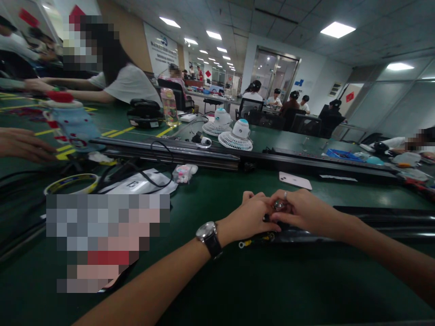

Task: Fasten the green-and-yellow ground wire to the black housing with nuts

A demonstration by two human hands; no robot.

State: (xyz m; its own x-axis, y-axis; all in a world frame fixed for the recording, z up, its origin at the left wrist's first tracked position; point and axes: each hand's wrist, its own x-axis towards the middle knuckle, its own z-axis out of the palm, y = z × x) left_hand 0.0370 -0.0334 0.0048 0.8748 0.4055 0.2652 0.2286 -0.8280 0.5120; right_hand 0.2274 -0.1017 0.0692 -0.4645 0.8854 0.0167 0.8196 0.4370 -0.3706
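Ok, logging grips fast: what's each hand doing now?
Left hand: closed on the small metal part.
Right hand: closed on the same part.

— What colours are showing near the hands?

— The table [210,199] is showing dark green, the watch strap [213,245] black, and the ring terminal [245,244] is glinting yellow.

— And farther off?

— The phone [295,180] is lying pale pink, two fans [235,134] are gleaming white with teal caps, and the tape roll [71,183] at left is showing yellow and white.

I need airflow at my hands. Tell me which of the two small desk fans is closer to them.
The right-hand fan, with the teal centre cap, stands nearer the hands; the other fan stands behind it, further left.
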